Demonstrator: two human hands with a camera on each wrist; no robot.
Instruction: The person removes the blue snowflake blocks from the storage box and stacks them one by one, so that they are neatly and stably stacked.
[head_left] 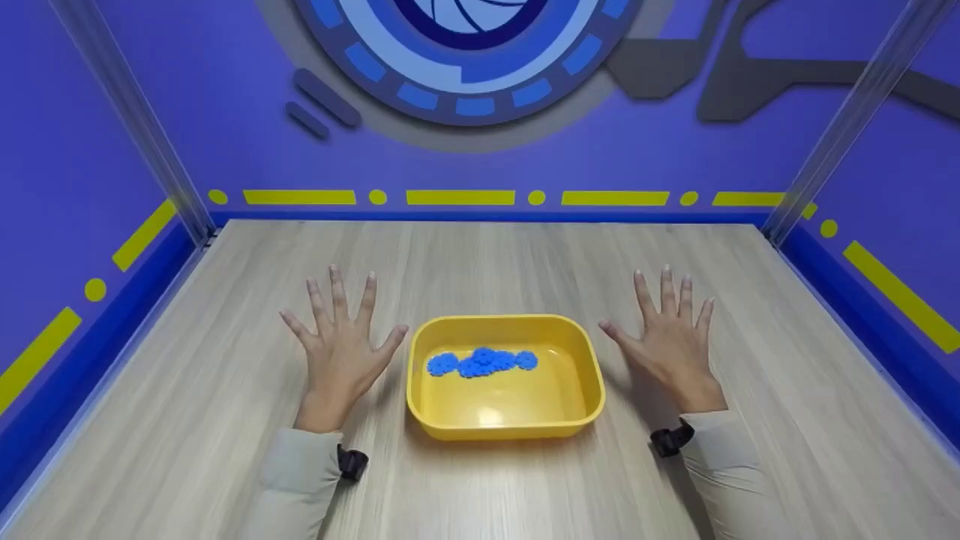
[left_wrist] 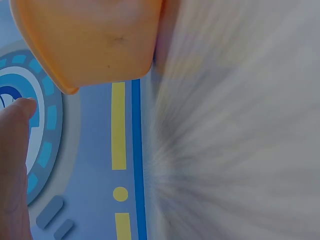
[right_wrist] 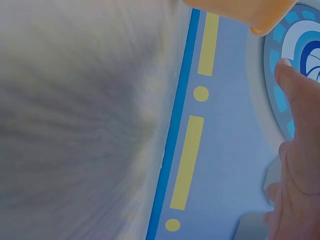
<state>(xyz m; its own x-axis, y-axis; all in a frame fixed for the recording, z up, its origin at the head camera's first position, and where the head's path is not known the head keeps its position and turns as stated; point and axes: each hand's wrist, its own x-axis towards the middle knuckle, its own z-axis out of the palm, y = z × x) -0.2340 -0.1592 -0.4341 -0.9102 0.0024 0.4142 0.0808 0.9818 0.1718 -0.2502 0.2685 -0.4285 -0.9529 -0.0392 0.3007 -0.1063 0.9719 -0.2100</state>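
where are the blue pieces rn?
Head view: the blue pieces sit inside the yellow tray, in its far half and mostly left of centre; the tray stands between the left hand and the right hand.

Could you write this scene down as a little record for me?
Left hand: fingers spread, holding nothing
Right hand: fingers spread, holding nothing
Surface: wood-grain tabletop
Container: yellow tub, on the tabletop
Contents: blue gear-shaped pieces, some overlapping, toward the far side
Wristwear: black bands, one per wrist
Backdrop: purple wall
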